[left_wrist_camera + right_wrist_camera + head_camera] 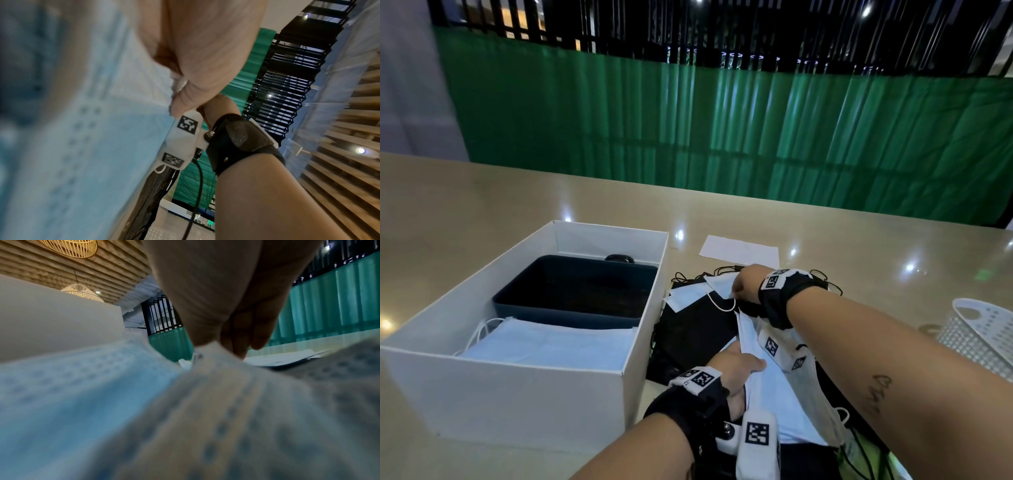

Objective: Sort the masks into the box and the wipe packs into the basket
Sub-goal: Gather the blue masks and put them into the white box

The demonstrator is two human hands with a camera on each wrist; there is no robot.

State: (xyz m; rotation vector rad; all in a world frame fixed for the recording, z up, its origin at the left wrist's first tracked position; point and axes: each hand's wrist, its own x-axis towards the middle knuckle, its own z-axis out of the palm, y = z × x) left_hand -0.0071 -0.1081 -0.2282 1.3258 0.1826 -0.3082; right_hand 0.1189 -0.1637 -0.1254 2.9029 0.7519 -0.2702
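Right fingers: thumb and fingers [236, 331] curled together, pinching the far edge of a pale blue mask [107, 386]; the wrist view is blurred close up, so the count of layers held cannot be told.
Right hand [746, 286]: stretched out over the loose pile, right of the box.
Left fingers: thumb [189, 97] pressed down on the near end of what appears to be the same pale blue mask [767, 394], the other fingers closed beneath it.
Left hand [736, 373]: near edge of the scene, just right of the box's near corner.
Held mask: stretched between the two hands, lifted above the pile.
Loose pile: black masks [698, 325] and further pale masks [688, 296] lying on the table, beside the box's right wall.
Box [517, 394]: white, open-topped, left of the hands; a stack of blue masks [551, 346] lies in its near part.
Dark blue tray [571, 291]: inside the box, at its far part.
Basket [976, 329]: white, perforated, at the right edge.
White sheet [739, 251]: flat on the table [482, 205], beyond the pile.
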